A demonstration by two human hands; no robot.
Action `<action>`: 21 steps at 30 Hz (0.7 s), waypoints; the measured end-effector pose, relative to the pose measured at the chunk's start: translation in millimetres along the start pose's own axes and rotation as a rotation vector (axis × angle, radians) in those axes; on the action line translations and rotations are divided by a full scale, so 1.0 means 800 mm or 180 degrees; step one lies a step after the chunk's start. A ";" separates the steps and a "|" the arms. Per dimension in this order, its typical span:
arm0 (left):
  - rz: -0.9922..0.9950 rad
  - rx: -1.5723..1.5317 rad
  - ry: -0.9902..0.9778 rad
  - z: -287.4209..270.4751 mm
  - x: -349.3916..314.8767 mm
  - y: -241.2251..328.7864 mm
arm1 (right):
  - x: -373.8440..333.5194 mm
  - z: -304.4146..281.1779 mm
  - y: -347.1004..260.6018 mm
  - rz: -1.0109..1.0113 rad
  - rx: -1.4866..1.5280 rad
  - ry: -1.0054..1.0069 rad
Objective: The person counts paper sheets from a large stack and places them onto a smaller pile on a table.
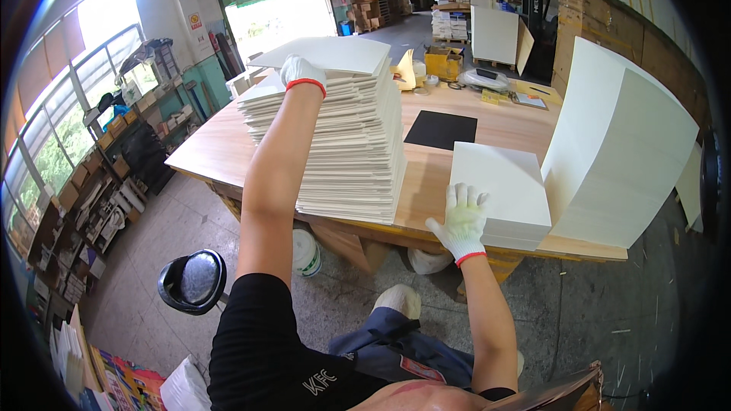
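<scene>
A tall stack of white boards (350, 144) stands on the wooden table's left part. My left hand (302, 71), in a white knit glove with a red cuff, is at the top of this stack. It appears closed on the near edge of the topmost white board (343, 53), which sits askew over the rest; the fingertips are partly hidden. My right hand (463, 221), gloved the same way, lies with fingers spread on the near left corner of a lower stack of white sheets (506, 183). Between the stacks lies a black square sheet (442, 129).
Right of the low stack, tall curved white sheets (609, 137) stand upright on the table (205, 141). A yellow box (444, 63) and a plastic-wrapped bundle (487, 80) sit at the back. A black stool (193, 280) and a white bucket (306, 253) are on the floor.
</scene>
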State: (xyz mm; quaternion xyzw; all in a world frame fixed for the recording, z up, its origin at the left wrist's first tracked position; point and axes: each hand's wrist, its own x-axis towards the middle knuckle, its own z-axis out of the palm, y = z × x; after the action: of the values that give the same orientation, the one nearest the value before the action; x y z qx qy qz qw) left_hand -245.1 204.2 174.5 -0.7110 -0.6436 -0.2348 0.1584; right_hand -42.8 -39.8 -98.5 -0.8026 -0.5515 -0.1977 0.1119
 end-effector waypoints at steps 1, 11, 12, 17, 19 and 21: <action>-0.0016 -0.0126 0.0072 0.002 0.000 -0.001 | 0.000 0.002 0.000 0.0000 -0.0040 -0.0016; -0.1193 -0.7055 0.0719 0.030 0.028 -0.080 | 0.004 0.000 -0.007 -0.0095 0.0145 0.0091; -0.1058 -0.7006 0.0765 0.026 0.020 -0.081 | 0.003 0.002 -0.004 -0.0092 0.0164 0.0164; 0.0832 -0.5788 0.2764 0.015 -0.083 -0.031 | -0.002 0.002 0.006 -0.0116 0.0380 0.0503; 0.1562 -0.6215 0.2075 0.022 -0.145 0.023 | -0.003 0.013 0.014 -0.0360 0.0750 0.0813; 0.1878 -0.5129 0.1230 0.031 -0.212 0.077 | -0.009 0.021 0.038 -0.0666 0.1347 0.1199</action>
State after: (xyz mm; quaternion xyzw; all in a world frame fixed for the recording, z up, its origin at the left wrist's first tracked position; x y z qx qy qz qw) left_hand -191.0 66.9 67.0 -0.6917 -0.0341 -0.6833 -0.2312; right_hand -13.8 -49.9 -115.4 -0.6494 -0.6297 -0.2343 0.3560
